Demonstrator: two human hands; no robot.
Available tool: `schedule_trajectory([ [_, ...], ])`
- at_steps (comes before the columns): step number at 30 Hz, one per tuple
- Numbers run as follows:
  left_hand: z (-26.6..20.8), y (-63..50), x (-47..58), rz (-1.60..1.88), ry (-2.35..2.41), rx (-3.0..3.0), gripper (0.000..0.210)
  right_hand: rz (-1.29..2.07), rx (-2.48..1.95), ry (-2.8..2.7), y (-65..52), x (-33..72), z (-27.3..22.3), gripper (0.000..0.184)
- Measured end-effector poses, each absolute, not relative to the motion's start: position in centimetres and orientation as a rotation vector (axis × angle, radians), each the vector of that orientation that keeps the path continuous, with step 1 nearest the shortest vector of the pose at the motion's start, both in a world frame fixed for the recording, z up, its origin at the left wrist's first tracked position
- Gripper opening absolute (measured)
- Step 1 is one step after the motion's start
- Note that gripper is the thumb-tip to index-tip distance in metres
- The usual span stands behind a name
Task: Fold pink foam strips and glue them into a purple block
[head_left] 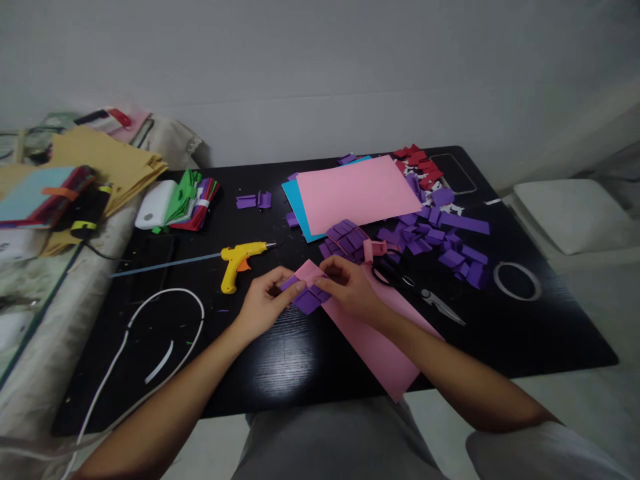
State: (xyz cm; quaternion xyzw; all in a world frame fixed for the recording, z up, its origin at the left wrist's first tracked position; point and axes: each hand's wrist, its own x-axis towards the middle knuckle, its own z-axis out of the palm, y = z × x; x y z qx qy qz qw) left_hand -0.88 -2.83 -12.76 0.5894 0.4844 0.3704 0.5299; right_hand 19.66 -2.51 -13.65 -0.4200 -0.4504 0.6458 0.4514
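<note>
Between my two hands is a small pink foam piece with purple strips (308,301) across its lower part. My left hand (267,300) pinches its left edge, thumb on top. On the opposite side, my right hand (351,288) grips the right edge with thumb and fingers. A similar purple-covered piece (347,240) lies just beyond my right hand. Under my right forearm runs a pink sheet (373,340). Black-handled scissors (425,293) rest to the right, beside a pink piece (377,249). A yellow glue gun (240,261) lies left of my left hand.
Pink (357,193) and blue sheets (300,207) lie at the back. Purple scraps (450,247), red scraps (420,165) and a tape ring (517,281) are at right. A white cable (200,313) loops at left, near bundled coloured strips (187,203) and a white box (155,205).
</note>
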Motion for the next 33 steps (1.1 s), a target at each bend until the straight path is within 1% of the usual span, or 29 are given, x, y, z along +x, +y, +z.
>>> schedule_trajectory([
  [5, -12.69, -2.81, -0.95, 0.891, 1.127, 1.457, 0.025, 1.737, -1.01, -1.149, -2.75, 19.6, -13.69, 0.028],
  [11, -12.58, -2.85, -1.01, 0.937, 1.124, 1.577, 0.017, 1.708, -1.054, -1.203, -2.96, 19.48, -13.53, 0.036],
  [15, -12.5, -2.88, -0.99, 0.929, 1.112, 1.571, 0.018, 1.672, -1.054, -1.244, -2.97, 19.34, -13.51, 0.042],
  [21, -12.42, -2.81, -1.13, 0.892, 1.078, 1.526, 0.025, 1.669, -1.064, -1.253, -2.9, 19.32, -13.52, 0.037],
  [24, -12.36, -2.78, -1.29, 0.889, 1.035, 1.545, 0.026, 1.662, -1.086, -1.251, -2.93, 19.27, -13.46, 0.038],
  [29, -12.62, -2.82, -1.23, 0.905, 1.15, 1.58, 0.029, 1.668, -1.084, -1.244, -3.03, 19.16, -13.37, 0.041],
  [33, -12.84, -2.76, -1.2, 0.914, 1.182, 1.61, 0.027, 1.777, -1.044, -1.199, -3.04, 19.1, -13.63, 0.034],
])
